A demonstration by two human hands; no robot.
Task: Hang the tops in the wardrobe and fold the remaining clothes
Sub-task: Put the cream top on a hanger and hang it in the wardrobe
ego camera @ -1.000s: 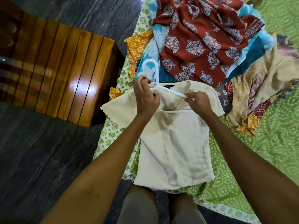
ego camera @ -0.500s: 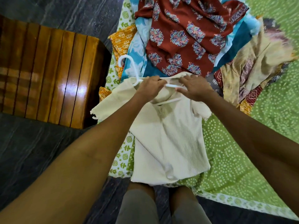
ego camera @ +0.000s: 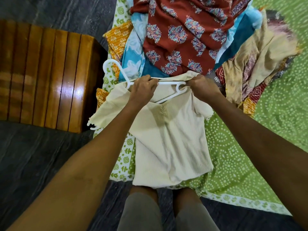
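A cream ribbed top (ego camera: pixel 168 135) lies on the green dotted sheet (ego camera: pixel 233 155) in front of me. A white plastic hanger (ego camera: pixel 168 83) sits at its neckline, hook pointing up-left. My left hand (ego camera: pixel 141 90) grips the hanger near its neck together with the top's left shoulder. My right hand (ego camera: pixel 201 87) pinches the top's right shoulder at the hanger's right end. The hanger's other end pokes out of the left sleeve.
A pile of clothes lies behind: a red printed garment (ego camera: pixel 180 35), blue fabric (ego camera: pixel 135 52), an orange piece (ego camera: pixel 116 35) and a beige one (ego camera: pixel 256 60). A glossy wooden bench (ego camera: pixel 45 77) stands to the left on dark floor (ego camera: pixel 33 164). My knees show at the bottom.
The hanger has slid further into the top; its right end now sits at the right shoulder. My right hand moved right along the neckline, and the left sleeve spread out left.
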